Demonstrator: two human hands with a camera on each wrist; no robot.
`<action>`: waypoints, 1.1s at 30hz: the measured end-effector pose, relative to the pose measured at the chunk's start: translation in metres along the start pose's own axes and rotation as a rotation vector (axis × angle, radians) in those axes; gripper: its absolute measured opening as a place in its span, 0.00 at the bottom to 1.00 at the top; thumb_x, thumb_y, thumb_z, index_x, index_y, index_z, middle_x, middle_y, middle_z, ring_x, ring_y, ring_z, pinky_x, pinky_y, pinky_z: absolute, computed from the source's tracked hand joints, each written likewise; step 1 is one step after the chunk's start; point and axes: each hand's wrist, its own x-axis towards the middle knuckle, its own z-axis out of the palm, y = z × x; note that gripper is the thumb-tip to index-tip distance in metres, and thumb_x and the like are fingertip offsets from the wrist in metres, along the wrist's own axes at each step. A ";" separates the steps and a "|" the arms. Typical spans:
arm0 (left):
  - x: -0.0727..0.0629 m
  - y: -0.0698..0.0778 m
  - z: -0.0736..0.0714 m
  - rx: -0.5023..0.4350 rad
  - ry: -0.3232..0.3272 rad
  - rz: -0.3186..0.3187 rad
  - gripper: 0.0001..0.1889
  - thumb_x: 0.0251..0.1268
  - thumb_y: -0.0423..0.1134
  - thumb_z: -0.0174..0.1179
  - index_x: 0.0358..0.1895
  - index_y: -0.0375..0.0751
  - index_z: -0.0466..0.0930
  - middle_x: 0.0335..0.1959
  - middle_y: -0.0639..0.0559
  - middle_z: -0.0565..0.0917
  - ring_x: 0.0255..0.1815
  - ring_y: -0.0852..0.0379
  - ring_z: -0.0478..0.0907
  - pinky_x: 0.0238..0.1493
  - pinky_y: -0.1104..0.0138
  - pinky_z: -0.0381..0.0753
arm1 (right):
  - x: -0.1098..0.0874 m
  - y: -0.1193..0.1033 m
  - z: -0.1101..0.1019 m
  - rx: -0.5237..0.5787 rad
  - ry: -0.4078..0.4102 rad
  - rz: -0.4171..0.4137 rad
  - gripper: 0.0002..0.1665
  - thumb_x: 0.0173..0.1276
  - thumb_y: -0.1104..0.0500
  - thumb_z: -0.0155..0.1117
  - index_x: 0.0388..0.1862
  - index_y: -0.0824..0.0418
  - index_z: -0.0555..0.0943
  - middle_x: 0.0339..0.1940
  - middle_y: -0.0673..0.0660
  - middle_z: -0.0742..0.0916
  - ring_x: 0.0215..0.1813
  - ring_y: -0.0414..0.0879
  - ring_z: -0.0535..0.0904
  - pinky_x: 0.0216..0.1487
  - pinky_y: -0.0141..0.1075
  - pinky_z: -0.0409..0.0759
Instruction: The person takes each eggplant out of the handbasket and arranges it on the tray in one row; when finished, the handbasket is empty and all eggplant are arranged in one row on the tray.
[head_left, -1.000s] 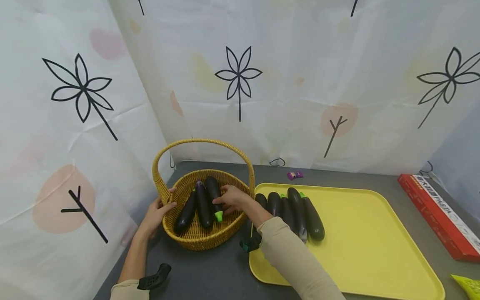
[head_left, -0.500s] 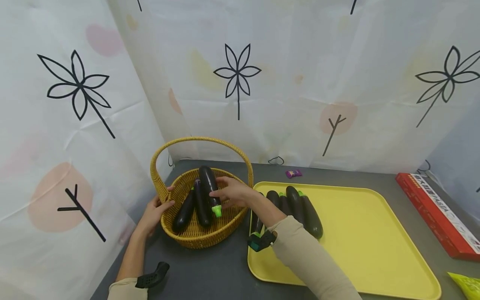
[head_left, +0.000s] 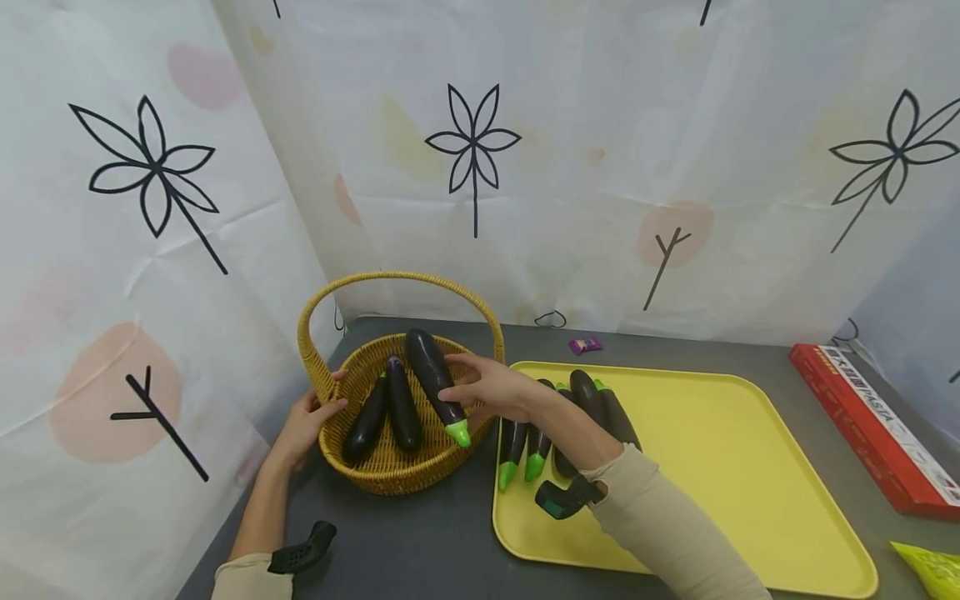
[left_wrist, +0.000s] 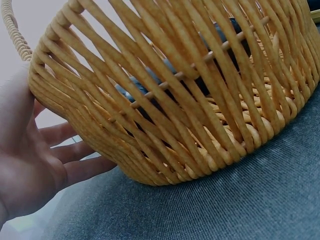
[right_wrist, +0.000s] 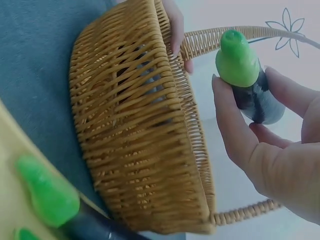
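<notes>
A wicker basket [head_left: 405, 481] with a tall arched handle stands at the left of the dark table, two dark eggplants [head_left: 403, 408] lying inside. At its left side my left hand [head_left: 303, 427] grips the rim near the handle's foot; in the left wrist view, that hand [left_wrist: 35, 150] has its fingers along the outer wicker. Above the basket's right part, my right hand [head_left: 491, 387] holds another eggplant [head_left: 431, 367], its green stem end tilted down towards me. The right wrist view shows the thumb and fingers pinching this eggplant [right_wrist: 260, 100] near its green cap [right_wrist: 237, 60].
Right of the basket lies a yellow tray [head_left: 720, 475] with several eggplants [head_left: 513, 442], partly hidden by my right forearm. Behind it is a small purple packet [head_left: 585, 345]. A red pasta box [head_left: 862, 425] and a yellow-green packet [head_left: 930, 571] lie at the far right.
My right hand has lifted the eggplant from among the others in the basket and shifted it slightly right. The left hand has stayed on the basket.
</notes>
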 end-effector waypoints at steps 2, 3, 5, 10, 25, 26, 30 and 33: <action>0.000 0.000 0.000 0.005 -0.001 -0.002 0.30 0.74 0.41 0.52 0.74 0.41 0.54 0.66 0.33 0.63 0.51 0.61 0.69 0.45 0.70 0.73 | -0.007 0.001 -0.002 -0.006 -0.012 -0.005 0.41 0.69 0.60 0.62 0.76 0.53 0.55 0.58 0.63 0.74 0.56 0.56 0.74 0.46 0.49 0.79; 0.000 0.000 0.000 0.007 0.000 -0.003 0.30 0.74 0.41 0.52 0.74 0.41 0.54 0.66 0.33 0.63 0.52 0.60 0.69 0.45 0.70 0.73 | -0.011 0.002 -0.004 -0.015 -0.015 -0.003 0.41 0.69 0.60 0.62 0.76 0.53 0.55 0.58 0.62 0.74 0.55 0.55 0.75 0.46 0.49 0.78; 0.000 0.000 -0.001 0.010 0.002 -0.007 0.30 0.74 0.42 0.52 0.75 0.41 0.54 0.66 0.33 0.63 0.55 0.55 0.68 0.45 0.70 0.73 | -0.018 0.004 -0.006 -0.027 -0.032 -0.009 0.41 0.69 0.60 0.62 0.76 0.53 0.54 0.57 0.63 0.75 0.54 0.55 0.76 0.47 0.50 0.78; 0.001 0.000 -0.001 0.026 0.006 0.000 0.30 0.74 0.43 0.52 0.74 0.41 0.55 0.66 0.33 0.64 0.60 0.44 0.65 0.48 0.65 0.72 | -0.036 0.012 -0.014 -0.054 -0.059 -0.021 0.43 0.69 0.61 0.62 0.77 0.55 0.52 0.55 0.64 0.77 0.54 0.54 0.77 0.48 0.50 0.77; 0.002 -0.001 0.002 0.015 0.002 0.004 0.29 0.74 0.41 0.51 0.74 0.41 0.55 0.67 0.34 0.63 0.60 0.45 0.65 0.46 0.69 0.73 | -0.098 0.054 -0.069 -0.083 -0.043 0.014 0.47 0.68 0.58 0.64 0.77 0.63 0.48 0.57 0.67 0.74 0.54 0.56 0.77 0.48 0.49 0.77; 0.002 -0.001 0.002 0.017 0.002 0.004 0.29 0.74 0.41 0.51 0.74 0.41 0.55 0.67 0.34 0.63 0.60 0.45 0.65 0.46 0.69 0.72 | -0.103 0.055 -0.075 -0.086 -0.032 0.021 0.48 0.68 0.57 0.63 0.77 0.64 0.47 0.60 0.69 0.72 0.55 0.57 0.76 0.48 0.49 0.77; 0.002 -0.002 0.000 0.023 0.003 0.000 0.30 0.74 0.42 0.51 0.74 0.41 0.55 0.67 0.34 0.63 0.58 0.50 0.67 0.46 0.70 0.72 | -0.121 0.061 -0.101 -0.069 -0.006 0.031 0.49 0.70 0.58 0.61 0.77 0.67 0.42 0.66 0.72 0.66 0.58 0.59 0.74 0.49 0.50 0.76; 0.001 -0.001 0.000 0.028 0.001 0.002 0.30 0.74 0.43 0.52 0.75 0.41 0.54 0.66 0.34 0.64 0.55 0.56 0.69 0.46 0.69 0.73 | -0.132 0.068 -0.116 -0.053 0.012 0.033 0.48 0.71 0.59 0.60 0.76 0.68 0.40 0.67 0.73 0.64 0.59 0.59 0.73 0.51 0.50 0.75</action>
